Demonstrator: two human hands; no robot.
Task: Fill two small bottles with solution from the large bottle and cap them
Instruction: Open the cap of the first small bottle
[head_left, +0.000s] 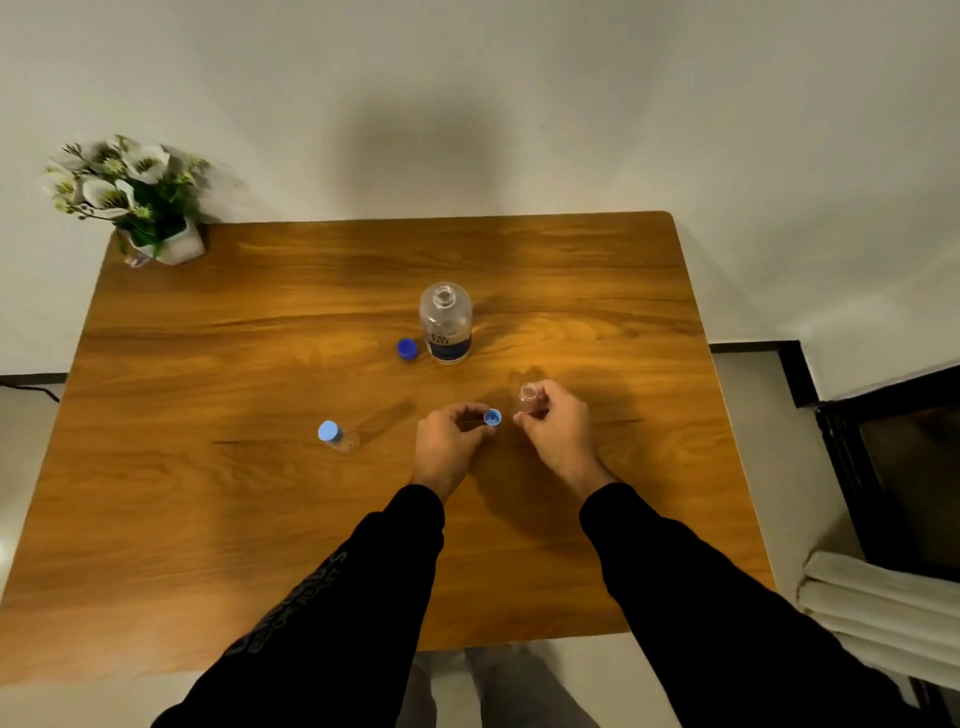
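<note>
Both hands are extended over the middle of the worktop, a short gap between them, forearms in black sleeves reaching in from the near edge. Left hand (449, 441): fingers curled, pinching a small light-blue plastic cap (492, 417) at the fingertips, its hollow side facing the camera. Right hand (558, 423): fingers wrapped round a small clear uncapped bottle (529, 397), held roughly upright with its open mouth above the thumb. Cap and bottle mouth are near each other but apart.

Large clear bottle with a dark label (445, 322): standing upright beyond the hands, mouth open. Its dark-blue screw cap (407, 348) lies on the surface just beside it, to the left. Second small clear bottle, fitted with a light-blue cap (336, 435), stands left of the left hand, well apart. Liquid levels cannot be determined.

Surface: brown wood-grain worktop (260, 519) with rounded corners. White-flowered plant in a pale pot (130, 197) occupies the far left corner. Plain white wall (519, 104) behind; folded white cloths (883, 603) at right.
</note>
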